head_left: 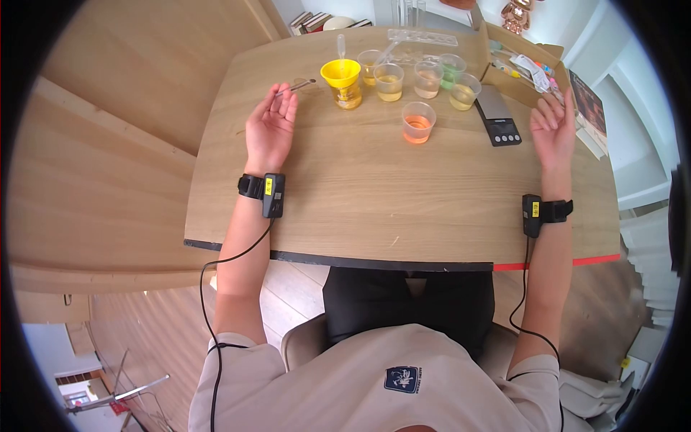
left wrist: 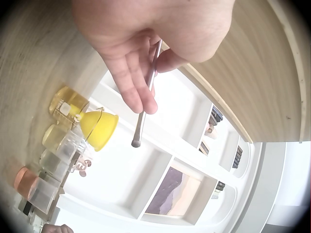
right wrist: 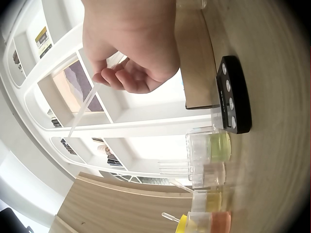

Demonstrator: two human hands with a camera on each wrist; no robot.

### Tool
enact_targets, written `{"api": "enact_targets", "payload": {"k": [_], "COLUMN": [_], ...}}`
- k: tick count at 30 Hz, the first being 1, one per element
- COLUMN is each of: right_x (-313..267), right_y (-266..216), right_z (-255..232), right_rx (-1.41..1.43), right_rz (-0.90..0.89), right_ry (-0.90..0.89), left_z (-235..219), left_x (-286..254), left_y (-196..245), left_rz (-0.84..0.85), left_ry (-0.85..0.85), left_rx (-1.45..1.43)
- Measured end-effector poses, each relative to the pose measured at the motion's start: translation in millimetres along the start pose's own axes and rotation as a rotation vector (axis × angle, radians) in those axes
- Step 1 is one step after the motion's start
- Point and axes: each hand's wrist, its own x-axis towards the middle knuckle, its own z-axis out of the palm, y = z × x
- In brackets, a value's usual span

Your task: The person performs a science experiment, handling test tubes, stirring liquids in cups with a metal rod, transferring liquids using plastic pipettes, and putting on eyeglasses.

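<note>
My left hand (head_left: 271, 129) (left wrist: 141, 43), left of the yellow funnel (head_left: 340, 70) (left wrist: 98, 130), holds a thin metal rod (head_left: 299, 85) (left wrist: 150, 80) with a small dark spoon-like tip, pinched between thumb and fingers. The funnel stands in a glass vessel of yellow liquid (head_left: 348, 99) (left wrist: 68, 101), with a plastic dropper (head_left: 341, 47) in it. My right hand (head_left: 553, 129) (right wrist: 133, 48), raised near the cardboard box, pinches a slim translucent stick (right wrist: 82, 110); its upper end is hidden by the hand. A cup of orange liquid (head_left: 417, 128) (right wrist: 221, 221) stands between the hands.
Several clear cups of pale yellow, pinkish and green liquid (head_left: 449, 71) are grouped behind the orange one. A black scale (head_left: 502, 131) (right wrist: 237, 94) lies right of them. Behind are a clear tube rack (head_left: 422, 37) and a cardboard box (head_left: 507, 81) of small items, with books (head_left: 592, 137) at its right.
</note>
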Motion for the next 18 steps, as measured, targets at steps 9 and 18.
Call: {"api": "enact_targets", "payload": {"k": [9,18], "right_x": [1.0,-0.4], "right_y": [-0.4,1.7], "right_z": [-1.0,1.4], "right_rx": [0.015,0.029], "right_rz": [0.022,0.008], "right_ry": [-0.025,-0.016], "left_z": [0.2,0.9], "left_x": [-0.2,-0.8], "left_y": [-0.3,-0.2], "left_rz": [-0.006,-0.014], "left_ry": [-0.001,-0.009], "left_rx": [-0.004,0.010]}}
